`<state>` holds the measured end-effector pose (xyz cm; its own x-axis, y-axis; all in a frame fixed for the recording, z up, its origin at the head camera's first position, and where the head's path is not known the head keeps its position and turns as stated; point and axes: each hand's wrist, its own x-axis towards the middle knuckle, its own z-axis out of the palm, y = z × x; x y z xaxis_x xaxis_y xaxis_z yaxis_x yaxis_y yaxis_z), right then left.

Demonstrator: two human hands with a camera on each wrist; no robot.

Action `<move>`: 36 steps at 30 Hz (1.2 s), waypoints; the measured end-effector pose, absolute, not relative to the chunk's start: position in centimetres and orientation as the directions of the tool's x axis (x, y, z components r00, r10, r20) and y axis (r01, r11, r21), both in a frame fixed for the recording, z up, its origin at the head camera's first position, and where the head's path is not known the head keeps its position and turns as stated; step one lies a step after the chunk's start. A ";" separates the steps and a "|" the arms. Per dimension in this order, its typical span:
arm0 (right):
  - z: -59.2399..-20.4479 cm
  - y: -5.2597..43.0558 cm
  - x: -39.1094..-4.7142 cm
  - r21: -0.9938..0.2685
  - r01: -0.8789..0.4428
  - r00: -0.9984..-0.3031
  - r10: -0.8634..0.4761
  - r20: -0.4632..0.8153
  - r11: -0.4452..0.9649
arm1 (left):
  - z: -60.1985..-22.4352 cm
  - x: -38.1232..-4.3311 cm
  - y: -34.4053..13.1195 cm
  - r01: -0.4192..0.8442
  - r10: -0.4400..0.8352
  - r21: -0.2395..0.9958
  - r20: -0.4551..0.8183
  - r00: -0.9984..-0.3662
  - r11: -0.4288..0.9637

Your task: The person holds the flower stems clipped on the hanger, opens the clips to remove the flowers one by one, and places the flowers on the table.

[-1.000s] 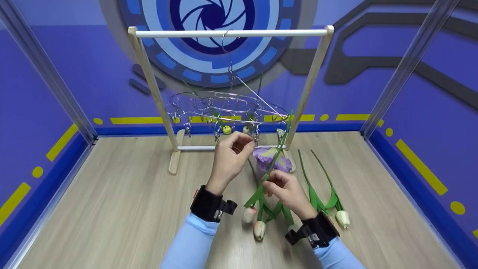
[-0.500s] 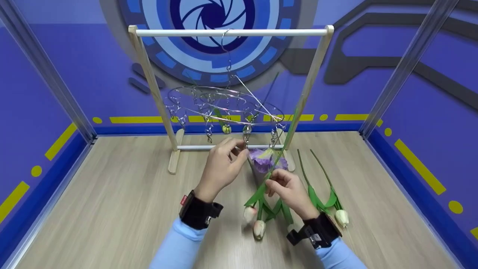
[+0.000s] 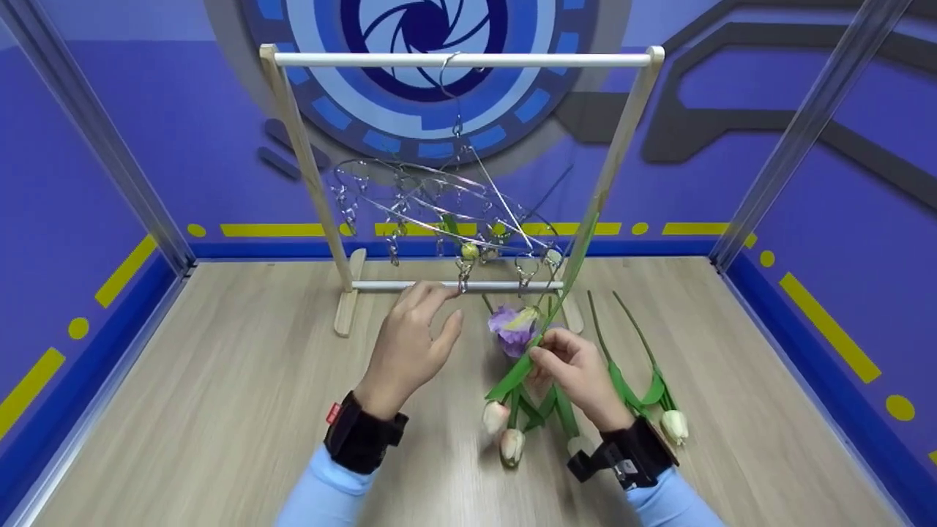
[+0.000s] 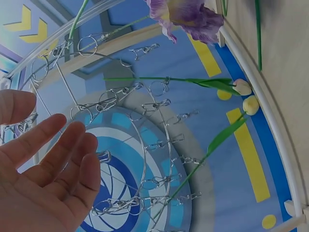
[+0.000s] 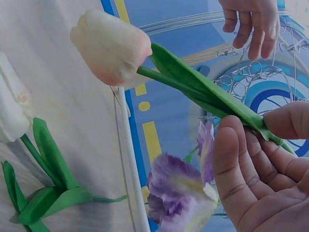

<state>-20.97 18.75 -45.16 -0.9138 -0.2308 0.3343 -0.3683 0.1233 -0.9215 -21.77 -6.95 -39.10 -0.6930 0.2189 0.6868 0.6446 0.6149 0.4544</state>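
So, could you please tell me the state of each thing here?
Rack: upright
Hanger: hooked on rack, tilted
Purple flower: hanging, bloom down
Rear tulips: hanging, blooms down
Held tulip: pinched, bloom down
Loose tulips: lying on table
Left grip: relaxed, near a clip
Right grip: pinching held tulip
Wristbands: strapped on

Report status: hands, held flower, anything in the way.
Right hand pinches green-leaved, pink-tinged white tulip. Left hand beside round silver wire hanger, contact unclear. Purple ruffled flower near tulip, possibly crowding.
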 end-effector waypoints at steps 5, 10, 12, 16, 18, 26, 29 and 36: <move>-45.4 18.8 -20.8 -0.950 -0.294 -0.945 -0.179 0.272 0.106 | -40.0 -21.1 -7.5 0.638 0.207 0.419 0.708 -0.675 0.646; -45.6 18.9 -20.7 -0.966 -0.245 -0.963 -0.138 0.233 0.078 | -40.9 -20.4 -8.1 0.609 0.186 0.395 0.715 -0.674 0.688; -45.7 19.0 -20.7 -0.970 -0.231 -0.967 -0.127 0.221 0.070 | -41.3 -20.2 -8.2 0.595 0.178 0.375 0.722 -0.668 0.711; -45.8 19.3 -20.8 -0.978 -0.201 -0.976 -0.097 0.195 0.059 | -42.1 -19.7 -8.5 0.569 0.162 0.353 0.730 -0.664 0.743; -45.9 19.6 -20.8 -0.981 -0.187 -0.980 -0.077 0.183 0.055 | -42.5 -19.5 -8.7 0.559 0.156 0.350 0.730 -0.666 0.752; -46.6 20.3 -21.4 -0.990 -0.134 -0.991 -0.020 0.133 0.054 | -44.1 -19.2 -9.1 0.533 0.147 0.329 0.731 -0.666 0.779; -47.0 20.4 -21.6 -0.993 -0.108 -0.994 -0.010 0.108 0.055 | -44.4 -19.1 -9.1 0.530 0.147 0.332 0.727 -0.671 0.780; -47.7 20.5 -21.9 -0.998 -0.038 -0.999 0.006 0.039 0.058 | -45.0 -18.9 -9.1 0.526 0.142 0.353 0.712 -0.687 0.774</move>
